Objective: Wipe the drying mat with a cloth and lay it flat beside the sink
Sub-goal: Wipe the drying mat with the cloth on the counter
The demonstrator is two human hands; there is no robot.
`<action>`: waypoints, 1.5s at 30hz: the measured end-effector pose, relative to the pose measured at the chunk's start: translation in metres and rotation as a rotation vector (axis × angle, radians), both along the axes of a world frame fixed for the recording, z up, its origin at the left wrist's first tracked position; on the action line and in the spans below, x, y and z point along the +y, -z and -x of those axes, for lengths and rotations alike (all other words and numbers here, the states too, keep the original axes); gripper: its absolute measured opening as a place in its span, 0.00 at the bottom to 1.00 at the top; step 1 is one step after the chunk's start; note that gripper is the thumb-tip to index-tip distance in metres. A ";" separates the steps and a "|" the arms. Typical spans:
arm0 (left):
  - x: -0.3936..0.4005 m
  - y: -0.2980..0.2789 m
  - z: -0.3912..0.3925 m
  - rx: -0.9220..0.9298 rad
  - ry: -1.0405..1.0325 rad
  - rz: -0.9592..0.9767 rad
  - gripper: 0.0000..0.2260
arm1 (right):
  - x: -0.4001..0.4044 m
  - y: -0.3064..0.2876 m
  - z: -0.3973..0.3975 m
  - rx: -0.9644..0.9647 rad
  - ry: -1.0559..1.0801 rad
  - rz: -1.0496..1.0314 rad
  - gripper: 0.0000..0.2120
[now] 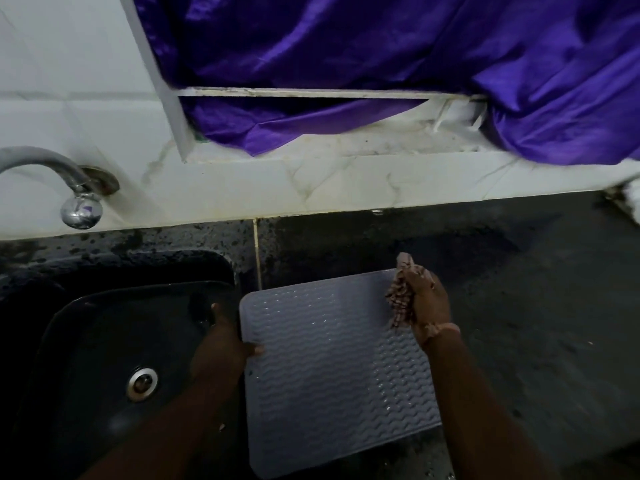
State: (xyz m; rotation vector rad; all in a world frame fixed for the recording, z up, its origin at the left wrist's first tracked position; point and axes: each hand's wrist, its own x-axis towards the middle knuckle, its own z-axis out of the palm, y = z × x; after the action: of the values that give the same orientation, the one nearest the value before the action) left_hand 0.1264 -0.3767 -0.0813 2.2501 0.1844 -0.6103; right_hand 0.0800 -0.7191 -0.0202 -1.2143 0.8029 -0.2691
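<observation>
I see grey silicone drying mat [332, 368] flat on dark countertop [536, 306], left edge along sink [104, 341] rim, far edge short of tiled wall [242, 188]. My left hand [221, 344] pinches mat's left edge, thumb on top, fingers curled under. My right hand [424, 303] clenches bunched striped cloth [401, 299] at mat's far right corner. Bare counter right of mat and behind it. Tap [69, 188] over sink at far left. Purple fabric [381, 64] hangs above wall ledge.
</observation>
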 end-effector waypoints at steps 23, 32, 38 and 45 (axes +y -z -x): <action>0.017 0.020 -0.017 0.042 0.104 -0.175 0.56 | 0.005 0.031 0.033 0.733 -0.686 1.159 0.36; -0.001 -0.007 -0.001 -0.013 0.083 -0.109 0.46 | -0.050 0.022 -0.009 0.742 -0.286 0.977 0.16; 0.002 -0.001 0.003 -0.065 0.112 -0.141 0.48 | -0.025 0.029 -0.027 0.760 -0.390 1.039 0.12; 0.000 -0.002 0.005 -0.096 0.112 -0.103 0.45 | -0.012 0.025 -0.042 0.768 -0.456 1.035 0.13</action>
State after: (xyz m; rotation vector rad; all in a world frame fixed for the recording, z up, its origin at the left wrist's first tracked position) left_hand 0.1213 -0.3770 -0.0790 2.3963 0.0428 -0.5610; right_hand 0.1224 -0.7308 -0.0456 -2.5177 1.0331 0.2279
